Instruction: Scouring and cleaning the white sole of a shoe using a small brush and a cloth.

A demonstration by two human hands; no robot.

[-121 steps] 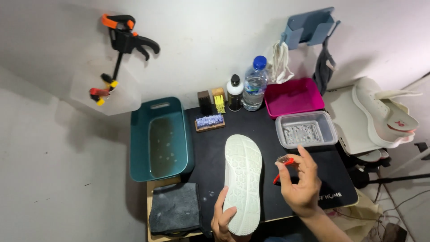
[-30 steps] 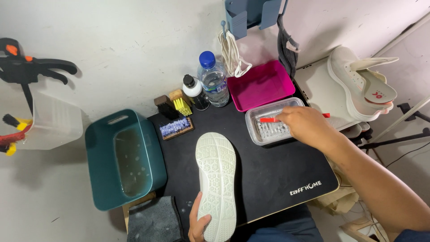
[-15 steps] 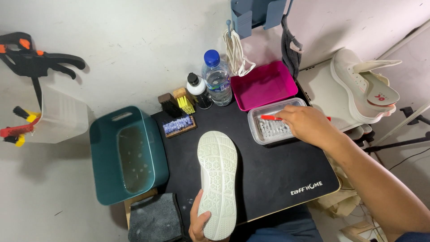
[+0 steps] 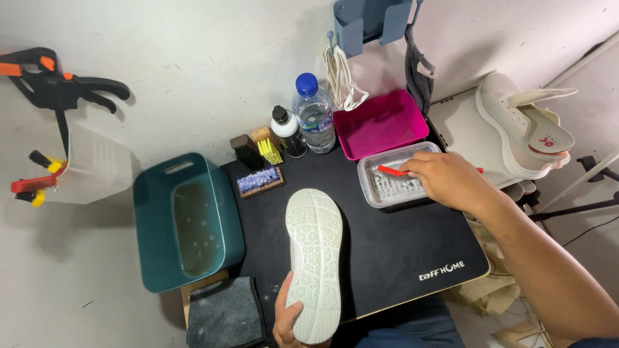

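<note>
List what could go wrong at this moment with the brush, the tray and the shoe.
The right hand dips a red brush in the clear tray, which may slide or slop liquid onto the black table. The left hand grips only the heel of the white shoe, so it could twist. The bottles stand close enough to be knocked.

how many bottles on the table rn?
2, both at the back edge by the wall: a clear water bottle with a blue cap, and a smaller white bottle with a black cap touching its left side. None visible elsewhere; the teal tub's inside is only partly shown.
</note>
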